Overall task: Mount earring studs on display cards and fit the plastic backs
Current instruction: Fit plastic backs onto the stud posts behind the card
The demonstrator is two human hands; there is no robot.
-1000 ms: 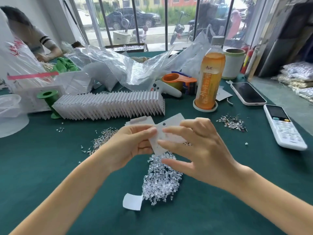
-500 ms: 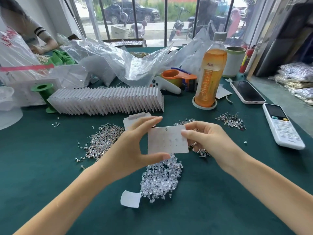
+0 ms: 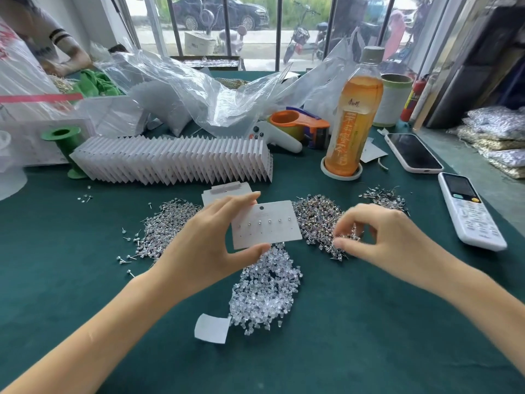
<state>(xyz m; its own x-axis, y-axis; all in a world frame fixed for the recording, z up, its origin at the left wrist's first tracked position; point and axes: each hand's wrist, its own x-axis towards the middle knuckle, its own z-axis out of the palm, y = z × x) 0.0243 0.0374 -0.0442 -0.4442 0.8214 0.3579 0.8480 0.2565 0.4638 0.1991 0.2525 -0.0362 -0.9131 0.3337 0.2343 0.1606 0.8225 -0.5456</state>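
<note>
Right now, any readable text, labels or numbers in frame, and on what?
Nothing can be quoted for certain.
Orange tea bottle: vertical Chinese characters down the label, too blurred to read.
Clear plastic bag, far left: red print, illegible.
White remote control: key markings too small.
White display card in the left hand: faint print, unreadable.

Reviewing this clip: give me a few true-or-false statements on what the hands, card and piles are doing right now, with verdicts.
1. The left hand holds the display card between thumb and fingers. True.
2. The card is still bare of studs. False: a row of studs sits across its upper part.
3. The right hand rests on the white remote. False: its fingertips are at the stud pile right of the card; the remote lies untouched.
4. The clear plastic backs lie heaped below the card. True.
5. The orange bottle lies on its side. False: it stands upright.
</note>
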